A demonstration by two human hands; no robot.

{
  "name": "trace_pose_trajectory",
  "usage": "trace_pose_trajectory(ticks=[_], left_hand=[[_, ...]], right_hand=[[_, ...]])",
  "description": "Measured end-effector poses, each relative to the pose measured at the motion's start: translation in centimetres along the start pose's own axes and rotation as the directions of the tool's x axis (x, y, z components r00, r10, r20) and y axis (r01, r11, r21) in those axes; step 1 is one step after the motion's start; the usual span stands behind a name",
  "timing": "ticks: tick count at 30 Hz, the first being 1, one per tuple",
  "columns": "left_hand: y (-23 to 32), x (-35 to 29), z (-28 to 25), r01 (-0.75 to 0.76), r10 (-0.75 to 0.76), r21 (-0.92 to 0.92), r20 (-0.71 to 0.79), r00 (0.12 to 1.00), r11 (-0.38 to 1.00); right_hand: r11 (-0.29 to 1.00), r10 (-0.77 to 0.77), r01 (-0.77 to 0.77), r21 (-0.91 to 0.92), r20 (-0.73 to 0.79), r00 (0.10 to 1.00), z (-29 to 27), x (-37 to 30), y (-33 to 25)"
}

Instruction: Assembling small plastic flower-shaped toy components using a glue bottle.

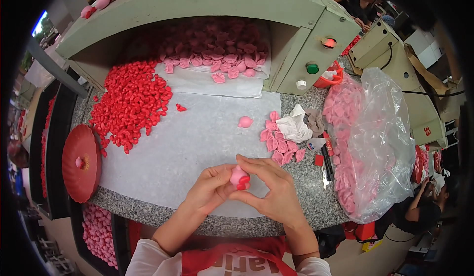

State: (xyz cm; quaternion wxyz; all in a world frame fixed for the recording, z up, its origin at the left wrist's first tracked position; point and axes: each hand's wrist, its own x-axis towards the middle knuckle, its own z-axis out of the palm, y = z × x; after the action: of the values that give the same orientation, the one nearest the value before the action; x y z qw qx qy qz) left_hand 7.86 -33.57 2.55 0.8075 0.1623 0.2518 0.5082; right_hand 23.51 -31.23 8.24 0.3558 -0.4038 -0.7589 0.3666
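Observation:
A small round pink toy body point(237, 173) with red pieces at its lower end is held above the front of the white paper sheet point(163, 177). My left hand point(213, 184) pinches it from the left between thumb and fingers. From the right, my right hand point(272, 183) closes around it, forefinger at the top and thumb by the red pieces. Beyond my hands a single pink piece point(245, 122) lies on the paper. A heap of hollow pink pieces point(280, 143) is to its right, and a lone red piece point(181, 108) lies farther left.
Red pieces point(131, 103) are piled at left, beside a red scalloped dish point(74, 177). A green machine housing point(197, 2) arches over more pink pieces point(217, 49). At right are a crumpled white cloth point(295, 124), a black-handled tool point(327, 162) and a plastic bag point(382, 143).

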Motion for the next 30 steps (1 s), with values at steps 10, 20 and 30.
trace_pose_trajectory(ticks=[10,20,30], left_hand=[[-0.9,0.4,-0.8,0.094,-0.086,-0.321,0.04,0.995,0.942],[-1.3,0.3,-1.2,0.126,-0.095,-0.449,0.092,0.991,0.884],[-0.9,0.3,-0.5,0.044,-0.02,-0.337,0.076,0.997,0.94]], right_hand=[[0.998,0.061,-0.063,-0.023,-0.066,0.996,1.4,0.0,1.5],[0.999,0.026,-0.027,-0.036,-0.043,0.999,1.6,0.2,1.2],[0.998,0.02,-0.017,0.061,-0.052,0.998,1.9,0.2,1.3]])
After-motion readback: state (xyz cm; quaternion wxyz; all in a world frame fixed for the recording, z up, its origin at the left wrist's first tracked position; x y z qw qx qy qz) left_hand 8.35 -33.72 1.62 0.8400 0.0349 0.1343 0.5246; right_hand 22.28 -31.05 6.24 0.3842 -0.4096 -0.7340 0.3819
